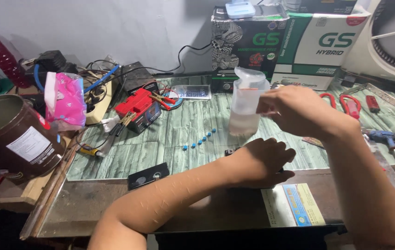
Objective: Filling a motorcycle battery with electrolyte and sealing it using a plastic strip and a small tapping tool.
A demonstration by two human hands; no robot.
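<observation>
A person's right hand (294, 110) closes around the side of a translucent plastic bottle (247, 102), holding it upright and raised a little above the green-patterned worktop (179, 139), while the left hand (264, 162) is curled down over a small dark object (230, 151) at the front of the bench, of which only an edge shows; whether the fingers pinch it or merely cover it cannot be told. The bottle appears roughly a third full of clear liquid, its white nozzle cap still fitted, and nothing is seen leaving it, so by the look of things any pouring is either paused or not yet begun. Just to the left of the hands, a short diagonal row of small blue caps (199, 140) lies loose on the worktop, apparently taken off and waiting to go back on. Farther out, a red motorcycle battery (137, 107) sits with clamp leads (162, 98) beside it, a black flat plate (148, 175) lies near the table's front edge, red-handled pliers (345, 103) rest at right, and two boxed batteries (290, 44) stand against the wall.
</observation>
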